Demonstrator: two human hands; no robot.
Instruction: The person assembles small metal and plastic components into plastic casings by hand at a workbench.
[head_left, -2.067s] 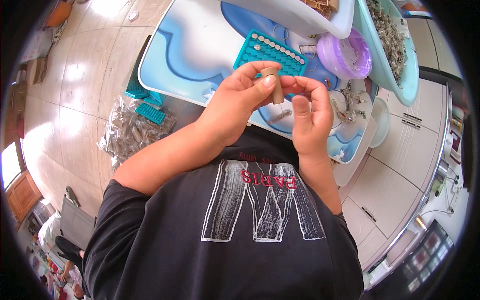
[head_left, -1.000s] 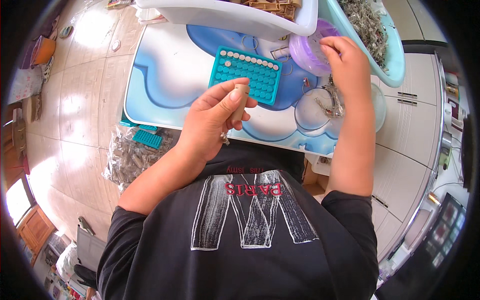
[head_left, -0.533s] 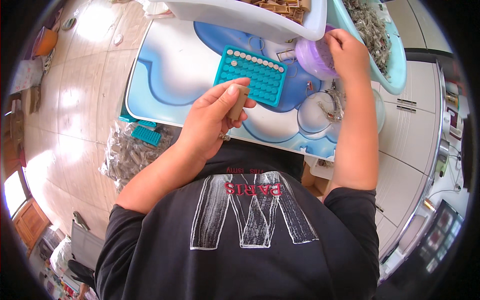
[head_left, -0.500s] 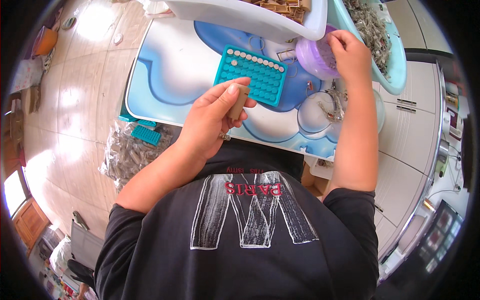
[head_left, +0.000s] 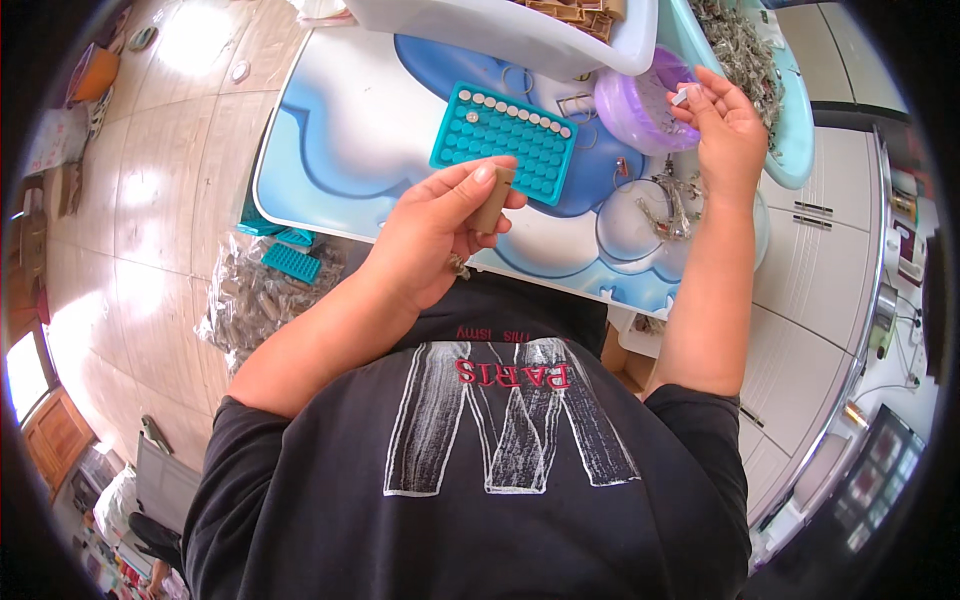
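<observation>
My left hand (head_left: 425,235) is closed around a small tan, box-shaped plastic piece (head_left: 488,210) with a dark slot near its top, held in front of a teal tray (head_left: 440,152). Round pockets cover the tray, and pale discs (head_left: 516,112) fill its far row, with one more below. Over at the right, my right hand (head_left: 732,140) pinches a small whitish piece (head_left: 681,98) between thumb and fingers. That hand is just beside the rim of a purple translucent bowl (head_left: 622,118), whose contents are mostly hidden.
A white bin (head_left: 480,35) of tan plastic parts stands at the table's far edge. Right of it is a light-teal tub (head_left: 795,140) with tangled greyish parts. Wired parts (head_left: 672,205) lie on the blue-and-white table (head_left: 345,130). A plastic bag (head_left: 255,300) sits at the lower left.
My right hand has come up out of the purple bowl and moved slightly right, now showing a small whitish piece. My left hand has shifted slightly right with the tan piece.
</observation>
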